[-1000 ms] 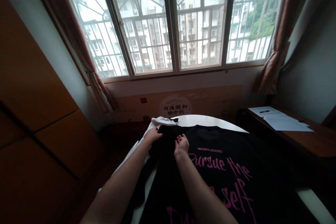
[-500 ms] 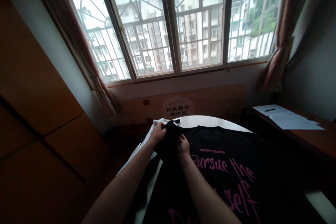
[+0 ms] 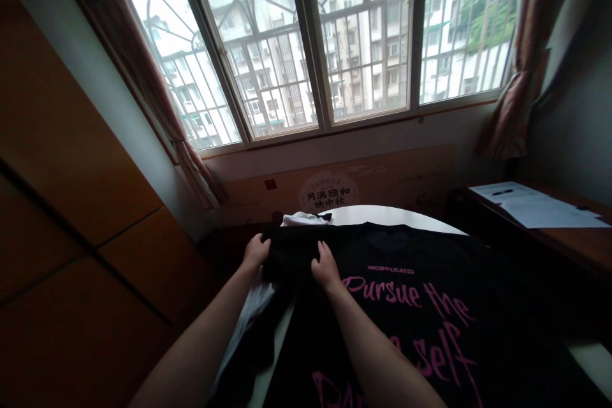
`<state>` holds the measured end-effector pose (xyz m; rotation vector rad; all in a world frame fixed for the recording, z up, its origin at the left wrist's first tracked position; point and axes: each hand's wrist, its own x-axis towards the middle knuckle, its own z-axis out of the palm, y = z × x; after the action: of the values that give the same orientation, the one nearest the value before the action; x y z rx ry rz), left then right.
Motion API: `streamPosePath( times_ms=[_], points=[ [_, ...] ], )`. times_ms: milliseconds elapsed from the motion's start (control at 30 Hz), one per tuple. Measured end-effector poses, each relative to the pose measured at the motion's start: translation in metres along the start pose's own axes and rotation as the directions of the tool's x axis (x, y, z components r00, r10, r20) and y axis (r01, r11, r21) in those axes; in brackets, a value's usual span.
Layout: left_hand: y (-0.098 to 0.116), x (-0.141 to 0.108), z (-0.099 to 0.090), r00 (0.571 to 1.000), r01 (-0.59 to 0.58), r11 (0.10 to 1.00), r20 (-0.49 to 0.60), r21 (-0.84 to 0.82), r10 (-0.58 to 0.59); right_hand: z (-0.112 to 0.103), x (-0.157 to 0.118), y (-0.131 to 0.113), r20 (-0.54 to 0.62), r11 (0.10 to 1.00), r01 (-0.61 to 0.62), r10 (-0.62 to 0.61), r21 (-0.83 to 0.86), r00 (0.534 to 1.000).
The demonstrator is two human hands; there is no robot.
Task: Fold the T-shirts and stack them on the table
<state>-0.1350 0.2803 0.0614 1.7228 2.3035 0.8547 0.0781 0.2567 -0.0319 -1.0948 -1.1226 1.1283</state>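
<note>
A black T-shirt [image 3: 382,245] with pink lettering lies spread on a white table [image 3: 396,213]. At its left end, my left hand [image 3: 257,252] is closed on the edge of the sleeve [image 3: 289,255], thumb on top. My right hand [image 3: 326,266] rests on the shirt near the shoulder, thumb and fingers apart and pointing away from me. White cloth [image 3: 306,219] shows beyond the sleeve, and more of it hangs below my left hand.
To the right, a brown desk [image 3: 540,188] holds white papers [image 3: 535,204]. A wooden cabinet [image 3: 71,306] stands at the left. Behind the table are a printed box [image 3: 406,172] and a barred window [image 3: 306,76].
My left hand has moved left and toward me, drawing the bunched sleeve out flat. My right hand has shifted slightly left and its fingers have straightened. The view has turned a little.
</note>
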Motion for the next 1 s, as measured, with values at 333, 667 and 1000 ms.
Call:
streamPosePath(
  times_ms=[333, 667, 1000],
  points=[
    [0.017, -0.005, 0.002, 0.997, -0.035, 0.96, -0.055, 0.276, 0.052, -0.003, -0.011, -0.013, 0.196, 0.659, 0.127, 0.032, -0.742, 0.98],
    [0.053, -0.047, 0.054, 0.911, -0.408, 0.808, 0.247, 0.426, 0.329, -0.013, 0.021, 0.005, -0.163, 0.998, -0.034, 0.027, -0.044, 0.986],
    [0.036, -0.026, 0.014, 0.895, -0.435, 0.808, 0.292, 0.398, 0.338, -0.018, 0.027, 0.003, -0.251, 0.964, -0.105, 0.168, 0.245, 0.953]
  ],
)
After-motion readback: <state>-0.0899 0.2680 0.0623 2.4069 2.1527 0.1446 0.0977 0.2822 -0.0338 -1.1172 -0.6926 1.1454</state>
